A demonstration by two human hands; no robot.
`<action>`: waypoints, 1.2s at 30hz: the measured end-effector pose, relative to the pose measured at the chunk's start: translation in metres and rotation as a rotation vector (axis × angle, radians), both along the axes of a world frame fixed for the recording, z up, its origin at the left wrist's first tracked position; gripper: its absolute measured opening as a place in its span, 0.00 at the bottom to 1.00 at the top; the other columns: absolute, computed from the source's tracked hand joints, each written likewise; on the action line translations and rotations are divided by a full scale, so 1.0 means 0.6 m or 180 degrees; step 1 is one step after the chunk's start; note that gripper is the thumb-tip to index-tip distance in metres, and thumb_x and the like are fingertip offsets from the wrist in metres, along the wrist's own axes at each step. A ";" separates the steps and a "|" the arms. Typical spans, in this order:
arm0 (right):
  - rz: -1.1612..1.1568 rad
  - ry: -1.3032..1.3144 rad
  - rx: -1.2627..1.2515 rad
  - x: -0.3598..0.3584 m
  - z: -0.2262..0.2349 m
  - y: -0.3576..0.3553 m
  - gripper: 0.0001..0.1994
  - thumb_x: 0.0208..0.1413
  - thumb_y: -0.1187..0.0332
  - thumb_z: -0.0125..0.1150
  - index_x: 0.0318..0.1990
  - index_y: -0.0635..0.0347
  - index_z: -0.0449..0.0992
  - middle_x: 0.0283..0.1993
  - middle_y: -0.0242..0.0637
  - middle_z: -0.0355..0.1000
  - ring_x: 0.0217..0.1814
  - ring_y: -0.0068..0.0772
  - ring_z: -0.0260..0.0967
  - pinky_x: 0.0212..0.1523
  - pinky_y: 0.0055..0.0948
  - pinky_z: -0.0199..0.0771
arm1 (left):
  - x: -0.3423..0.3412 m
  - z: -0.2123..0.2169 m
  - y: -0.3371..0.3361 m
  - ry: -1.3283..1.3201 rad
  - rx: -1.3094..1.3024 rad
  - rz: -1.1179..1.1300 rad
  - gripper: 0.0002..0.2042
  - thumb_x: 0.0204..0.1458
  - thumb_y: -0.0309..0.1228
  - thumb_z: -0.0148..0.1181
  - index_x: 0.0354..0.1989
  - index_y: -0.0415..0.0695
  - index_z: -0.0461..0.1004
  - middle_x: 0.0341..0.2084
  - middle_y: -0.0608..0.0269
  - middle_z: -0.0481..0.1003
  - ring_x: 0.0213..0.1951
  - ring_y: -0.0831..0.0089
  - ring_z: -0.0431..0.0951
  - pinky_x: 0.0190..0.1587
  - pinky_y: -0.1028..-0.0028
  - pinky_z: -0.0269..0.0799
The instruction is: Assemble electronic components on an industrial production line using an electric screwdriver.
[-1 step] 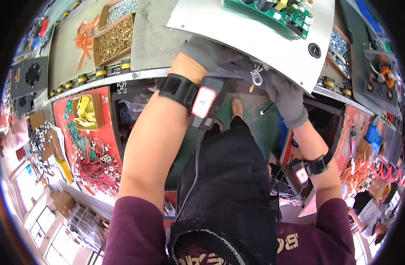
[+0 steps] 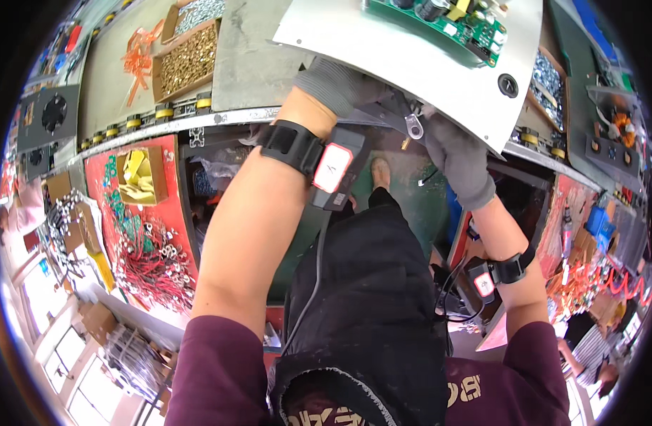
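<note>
A silver metal panel (image 2: pixel 411 60) juts over the near edge of the bench, with a green circuit board (image 2: pixel 454 32) and a round black fitting (image 2: pixel 508 86) on its upper face. My left hand (image 2: pixel 333 84), in a grey glove, reaches beneath its near left edge; the fingers are hidden there. Beneath the front edge, my gloved right hand (image 2: pixel 459 153) has its fingers curled, tips partly covered by the panel. Just left of those fingers a metal piece with a ring-shaped end (image 2: pixel 414 127) sticks out, a small brass-coloured part (image 2: pixel 405 144) below it. What the right fingers grip is unclear.
Boxes of brass-coloured fasteners (image 2: pixel 189 62) and silver fasteners (image 2: pixel 546 85) flank the panel. An orange bundle of ties (image 2: pixel 138 60) lies at the left. Rollers (image 2: pixel 164 111) line the bench edge. Red cables (image 2: pixel 155 266) cover a red side board. Another person (image 2: pixel 589 348) is at the lower right.
The view has shifted slightly, so the panel and bench appear a little lower and to the right. My right hand has moved slightly left beneath the panel; the left stays under its edge.
</note>
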State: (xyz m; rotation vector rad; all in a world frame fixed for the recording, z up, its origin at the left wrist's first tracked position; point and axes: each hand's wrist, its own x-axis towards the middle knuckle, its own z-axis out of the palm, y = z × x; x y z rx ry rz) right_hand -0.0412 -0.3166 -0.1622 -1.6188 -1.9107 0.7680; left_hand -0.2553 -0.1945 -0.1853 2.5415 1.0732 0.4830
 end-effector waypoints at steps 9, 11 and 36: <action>0.0675 -0.1078 0.1461 -0.043 0.073 0.038 0.14 0.50 0.60 0.61 0.33 0.63 0.73 0.26 0.43 0.68 0.31 0.45 0.68 0.34 0.36 0.67 | 0.069 -0.028 0.014 0.0419 0.0373 0.0572 0.20 0.57 0.38 0.48 0.57 0.45 0.63 0.51 0.58 0.69 0.52 0.66 0.68 0.55 0.70 0.63; 0.0750 -0.1106 0.1224 -0.051 0.091 0.043 0.13 0.50 0.61 0.61 0.33 0.63 0.73 0.28 0.44 0.69 0.32 0.46 0.68 0.35 0.36 0.68 | 0.077 -0.055 0.021 -0.0410 -0.0070 0.0552 0.19 0.56 0.39 0.47 0.55 0.47 0.66 0.51 0.59 0.69 0.52 0.66 0.67 0.55 0.69 0.62; 0.0689 -0.1763 -0.0796 -0.040 0.047 0.059 0.20 0.59 0.54 0.43 0.48 0.60 0.71 0.41 0.57 0.70 0.43 0.61 0.67 0.42 0.49 0.65 | -0.238 0.106 -0.328 -0.2286 -0.0951 0.3631 0.14 0.45 0.30 0.56 0.42 0.45 0.75 0.36 0.55 0.76 0.42 0.60 0.75 0.47 0.68 0.70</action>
